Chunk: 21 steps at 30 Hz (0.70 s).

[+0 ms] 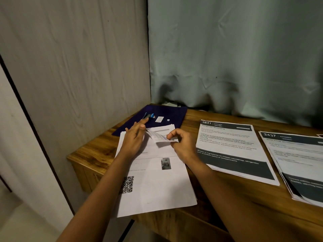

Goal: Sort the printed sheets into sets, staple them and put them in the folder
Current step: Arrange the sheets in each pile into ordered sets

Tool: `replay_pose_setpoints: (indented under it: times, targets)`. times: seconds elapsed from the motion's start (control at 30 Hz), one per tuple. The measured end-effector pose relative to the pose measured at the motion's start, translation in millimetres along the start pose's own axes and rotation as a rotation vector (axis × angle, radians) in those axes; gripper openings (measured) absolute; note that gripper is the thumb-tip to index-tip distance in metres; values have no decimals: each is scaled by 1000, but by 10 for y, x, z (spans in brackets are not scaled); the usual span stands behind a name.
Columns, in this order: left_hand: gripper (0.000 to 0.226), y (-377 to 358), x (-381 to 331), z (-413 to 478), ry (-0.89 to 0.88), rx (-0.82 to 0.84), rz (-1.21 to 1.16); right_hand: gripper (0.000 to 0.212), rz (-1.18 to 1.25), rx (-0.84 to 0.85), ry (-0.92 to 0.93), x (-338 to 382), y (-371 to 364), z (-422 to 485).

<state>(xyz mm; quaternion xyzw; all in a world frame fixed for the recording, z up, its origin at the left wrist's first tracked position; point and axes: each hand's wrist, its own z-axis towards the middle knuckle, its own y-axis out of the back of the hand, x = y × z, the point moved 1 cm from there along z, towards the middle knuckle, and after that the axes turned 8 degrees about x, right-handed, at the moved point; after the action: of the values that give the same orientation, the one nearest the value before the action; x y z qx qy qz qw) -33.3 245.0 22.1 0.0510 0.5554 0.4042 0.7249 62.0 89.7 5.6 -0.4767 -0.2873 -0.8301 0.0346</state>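
Your left hand (134,138) pressed flat, fingers straight, on stack (157,186) at tabletop's left edge. Your right hand (181,144) pinched its lifted far corner. Stapler (148,116) lay on folder (167,110), far-left corner. Two sets (234,151) lay rightward. Likely sorted; stapling and filing left.

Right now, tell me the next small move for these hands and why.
Probably slide the left hand forward to pick up the small grey-and-blue stapler lying on the dark blue flat folder. The right hand pinches the lifted top corner of the white printed sheets with the QR code, and the left hand's straight fingers lie just short of the stapler.
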Motion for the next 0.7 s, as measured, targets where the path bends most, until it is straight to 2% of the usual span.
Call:
replay_pose_setpoints:
  times: [0.13,0.2,0.23,0.3,0.37,0.5,0.7]
  targets:
    - [51,-7,46,22,92,-18,-67,35,21,134,4,23,67,2]
    - [60,-5,38,20,185,-36,-103,35,105,185,-82,61,99,4]
    - [63,3,26,13,219,-38,-108,48,108,184,-149,60,108,12]
    - [54,-2,10,1,200,-38,-98,82,38,184,-246,51,115,21]
    - [40,-8,-4,-3,168,-49,-109,97,-9,213,-256,59,105,-2]
    - [30,-1,26,8,129,-51,-128,84,-25,215,-204,49,102,-40]
    - [30,2,61,29,135,-40,-119,75,36,184,-148,82,118,-61]
